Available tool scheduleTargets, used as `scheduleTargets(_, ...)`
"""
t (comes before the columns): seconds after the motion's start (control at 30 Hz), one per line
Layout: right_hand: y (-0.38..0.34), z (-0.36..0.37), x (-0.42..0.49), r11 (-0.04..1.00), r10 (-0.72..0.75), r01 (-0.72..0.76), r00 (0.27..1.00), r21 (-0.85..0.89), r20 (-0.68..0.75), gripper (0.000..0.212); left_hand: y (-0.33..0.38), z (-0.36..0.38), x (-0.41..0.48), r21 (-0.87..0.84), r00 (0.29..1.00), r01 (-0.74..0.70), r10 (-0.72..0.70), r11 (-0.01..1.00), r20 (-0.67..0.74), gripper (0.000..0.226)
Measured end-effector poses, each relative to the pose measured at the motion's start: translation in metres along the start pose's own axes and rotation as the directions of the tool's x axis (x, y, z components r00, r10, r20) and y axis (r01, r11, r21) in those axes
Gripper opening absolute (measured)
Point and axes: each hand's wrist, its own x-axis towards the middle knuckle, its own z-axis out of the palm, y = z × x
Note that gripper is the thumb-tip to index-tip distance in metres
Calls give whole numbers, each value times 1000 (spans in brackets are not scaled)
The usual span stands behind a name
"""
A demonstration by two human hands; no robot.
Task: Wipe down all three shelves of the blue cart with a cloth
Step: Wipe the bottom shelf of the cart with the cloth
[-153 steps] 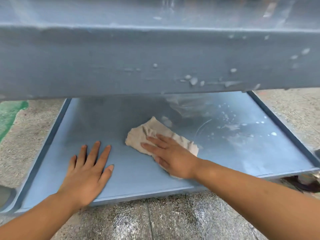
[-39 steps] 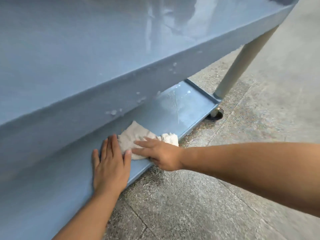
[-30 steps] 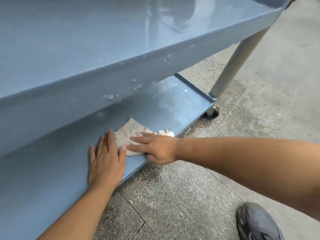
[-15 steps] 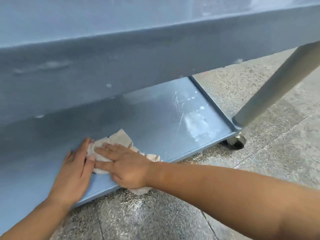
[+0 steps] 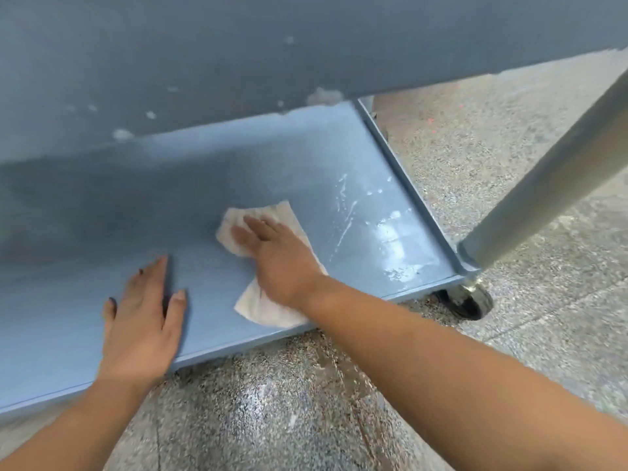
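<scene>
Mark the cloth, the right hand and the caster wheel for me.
cloth (image 5: pixel 265 307): head view, on its lower flap.
right hand (image 5: pixel 282 263): head view, on the back of the hand.
caster wheel (image 5: pixel 472 302): head view, on the black tyre.

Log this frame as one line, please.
bottom shelf | right hand presses cloth | left hand flat on shelf | white smears beside cloth

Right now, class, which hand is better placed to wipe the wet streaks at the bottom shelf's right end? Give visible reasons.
Right. The right hand presses flat on the cloth, next to the wet streaks. The left hand rests bare on the bottom shelf, on the cloth's far side from them.
</scene>
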Motion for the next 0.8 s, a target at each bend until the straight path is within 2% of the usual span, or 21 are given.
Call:
scheduleTargets(0.13,49,-24,25,986,149,-142,985,86,-84,66,-5,1,0,91,999,-5,0,996,46,69)
scheduleTargets(0.27,91,-47,46,961,270,-273,960,-41,-73,74,-6,2,-1,138,998,5,-14,990,62,68)
scheduleTargets(0.33,107,-59,52,941,332,-336,940,-41,-79,74,-6,4,-1,139,998,7,-15,990,58,69)
scheduleTargets(0.43,133,-76,54,887,430,-453,879,-83,-204,62,-6,4,-1,156,998,-4,-5,988,58,69)
scheduleTargets(0.57,140,-79,48,841,493,-530,833,-108,-250,43,-3,4,-2,178,999,4,-13,984,52,68)
scheduleTargets(0.63,132,-72,31,831,505,-548,816,-95,-281,49,-3,5,-4,192,999,3,-13,981,53,68)
scheduleTargets(0.8,96,-61,-46,793,580,-603,790,-85,-199,73,-4,6,-4,201,998,4,-15,980,53,68)
